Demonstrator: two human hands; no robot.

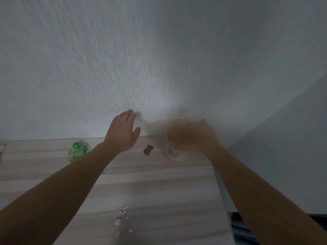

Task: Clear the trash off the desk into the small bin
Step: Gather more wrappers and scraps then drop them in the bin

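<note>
A small pale pink bin point(174, 153) stands at the back right of the wooden desk point(159, 188), close to the wall. My right hand point(205, 134) grips its far right rim. My left hand point(123, 131) hovers above the desk's back edge with fingers straight, holding nothing. A crumpled green wrapper point(77, 150) lies to the left of that hand. A small brown scrap point(148, 149) lies between my left hand and the bin. Several small white scraps point(122, 216) lie near the front of the desk.
A white textured wall point(141, 59) rises directly behind the desk. The desk's right edge point(221, 188) runs under my right forearm, with a grey wall and a dark floor beyond it. Part of a pale object point(2, 149) shows at the far left edge.
</note>
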